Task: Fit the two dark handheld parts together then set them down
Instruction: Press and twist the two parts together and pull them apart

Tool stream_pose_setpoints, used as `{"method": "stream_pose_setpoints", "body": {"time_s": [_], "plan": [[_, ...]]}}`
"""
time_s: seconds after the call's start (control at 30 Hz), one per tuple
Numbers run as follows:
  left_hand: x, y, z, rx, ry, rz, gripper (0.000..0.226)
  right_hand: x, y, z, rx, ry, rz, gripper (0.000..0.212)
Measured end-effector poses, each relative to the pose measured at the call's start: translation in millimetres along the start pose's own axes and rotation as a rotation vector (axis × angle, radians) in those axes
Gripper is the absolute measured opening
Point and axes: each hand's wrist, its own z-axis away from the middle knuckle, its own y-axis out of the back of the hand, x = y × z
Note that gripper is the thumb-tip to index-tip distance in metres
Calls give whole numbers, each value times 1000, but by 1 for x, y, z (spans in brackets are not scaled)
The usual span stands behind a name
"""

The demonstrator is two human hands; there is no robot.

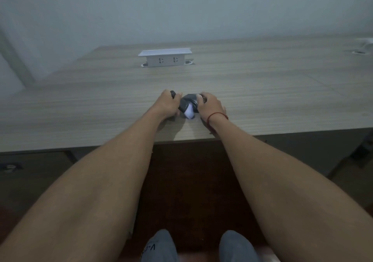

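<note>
On the wooden table (262, 92) near its front edge, both hands hold dark parts. My left hand (167, 105) is closed around a dark part whose rounded end (173, 94) pokes out above the fingers. My right hand (210, 107) grips a larger dark grey part (187, 103) with a white piece (189, 113) showing below it. The two dark parts sit close together between the hands, low over the tabletop. Whether they touch is hidden by the fingers. A red string circles my right wrist.
A white pop-up socket box (164, 57) stands at the back middle of the table. A cable opening (359, 52) lies at the far right. A wall runs behind the table. My knees show at the bottom, under the table's front edge.
</note>
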Motion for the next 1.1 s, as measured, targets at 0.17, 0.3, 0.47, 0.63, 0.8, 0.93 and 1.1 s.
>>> {"method": "stream_pose_setpoints", "body": {"time_s": [0.17, 0.3, 0.47, 0.63, 0.8, 0.93, 1.1], "plan": [[-7, -2, 4, 235, 70, -16, 44, 5, 2, 7, -30, 75, -5, 35], [-10, 0, 3, 359, 113, -28, 42, 7, 6, 14, -67, 129, 24, 36], [-9, 6, 1, 450, 94, 257, 45, 6, 5, 18, -126, 147, 84, 57], [-5, 7, 3, 310, 84, 225, 44, 6, 4, 14, -142, 121, 28, 68], [-16, 18, 2, 416, 121, 85, 41, 8, 4, 8, -213, 84, -10, 71], [0, 13, 1, 346, -8, 216, 41, 4, 5, 8, -207, 109, 21, 68], [-8, 14, 2, 391, 150, 16, 42, 7, 13, 2, -291, 85, -5, 73]]}}
